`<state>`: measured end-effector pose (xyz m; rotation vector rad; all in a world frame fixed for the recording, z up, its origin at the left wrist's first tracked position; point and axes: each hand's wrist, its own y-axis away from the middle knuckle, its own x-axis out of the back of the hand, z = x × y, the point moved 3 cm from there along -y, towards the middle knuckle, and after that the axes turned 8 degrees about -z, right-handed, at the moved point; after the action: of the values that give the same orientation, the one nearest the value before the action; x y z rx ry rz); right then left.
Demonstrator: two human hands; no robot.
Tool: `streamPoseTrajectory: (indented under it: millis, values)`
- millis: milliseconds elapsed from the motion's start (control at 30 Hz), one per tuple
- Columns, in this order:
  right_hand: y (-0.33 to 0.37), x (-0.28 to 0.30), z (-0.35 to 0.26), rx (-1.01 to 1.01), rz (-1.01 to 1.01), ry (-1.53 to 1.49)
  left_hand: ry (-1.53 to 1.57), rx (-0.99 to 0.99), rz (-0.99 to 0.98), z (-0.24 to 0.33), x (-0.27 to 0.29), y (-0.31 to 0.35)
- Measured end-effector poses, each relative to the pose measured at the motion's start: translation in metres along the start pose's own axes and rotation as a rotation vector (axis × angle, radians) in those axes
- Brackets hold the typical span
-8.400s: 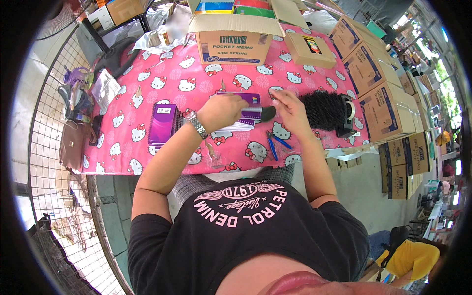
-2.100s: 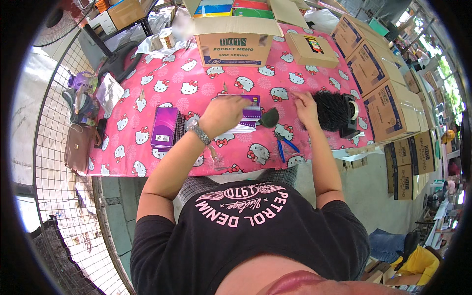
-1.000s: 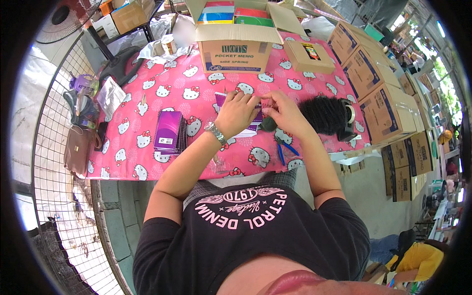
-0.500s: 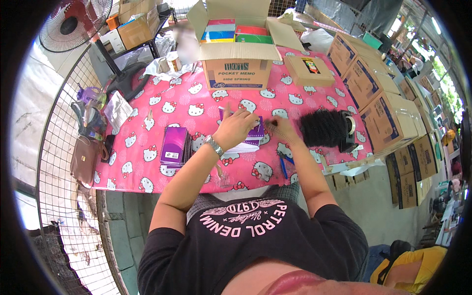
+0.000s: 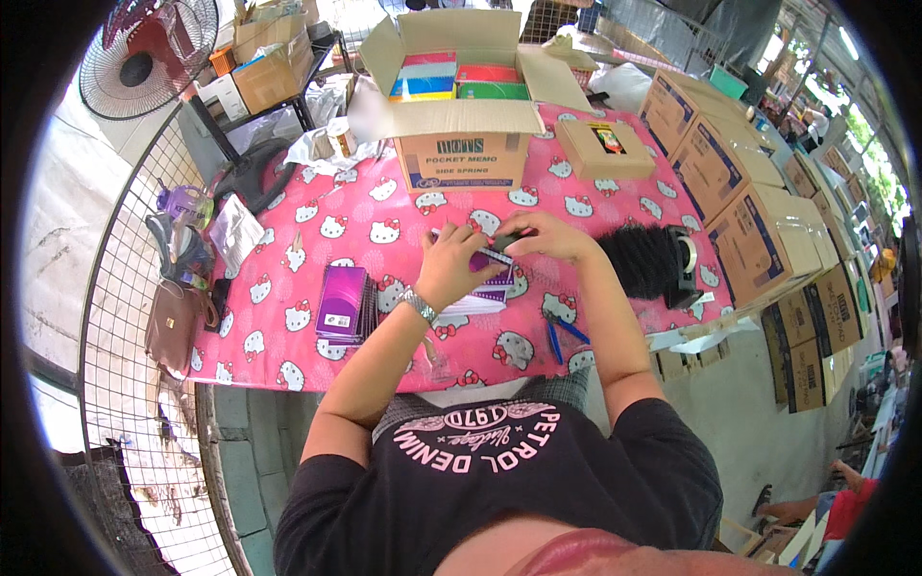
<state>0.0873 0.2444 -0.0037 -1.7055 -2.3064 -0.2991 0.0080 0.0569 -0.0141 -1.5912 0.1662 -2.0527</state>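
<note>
My left hand (image 5: 451, 267), with a watch on its wrist, is closed on a small purple notebook (image 5: 492, 259) above the table. At that notebook's far right edge, my right hand (image 5: 549, 238) pinches a short dark piece, which looks like a black spiral binding coil (image 5: 515, 240); the fingers partly cover it. Loose purple-edged page blocks (image 5: 473, 305) lie beneath my left hand. A stack of purple spiral notebooks (image 5: 343, 300) sits left of my left wrist. Right of my right forearm is a heap of black spiral coils (image 5: 629, 261). Blue-handled pliers (image 5: 559, 336) lie nearer me.
An open carton (image 5: 461, 158) of colored notebooks stands at the back of the pink patterned table (image 5: 279, 346). A flat brown box (image 5: 603, 152) is beside it, a tape dispenser (image 5: 686, 264) at the right edge. Stacked cartons (image 5: 759, 230) line the right side; a brown bag (image 5: 175, 326) sits left.
My right hand has moved slightly left and up, bringing the dark piece to the notebook's edge. My left hand keeps its hold on the notebook. The view has shifted slightly.
</note>
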Motion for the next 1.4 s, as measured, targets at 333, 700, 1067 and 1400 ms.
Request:
streamPoseTrajectory:
  millis: [333,700,1067,1400]
  values:
    - [0.002,-0.004,0.000,0.012,-0.044,-0.245,0.062,0.053,-0.046,-0.002,0.003,-0.002]
    - [-0.018,-0.012,-0.033,0.116,-0.032,-0.399,0.218,0.084,-0.010,-0.039,0.009,0.004]
    - [-0.053,-0.004,-0.011,-0.033,-0.004,-0.230,0.214,0.323,-0.099,-0.057,0.018,-0.003]
    - [-0.012,0.013,0.085,-0.427,0.540,-0.054,0.305,0.330,-0.162,-0.061,0.018,-0.009]
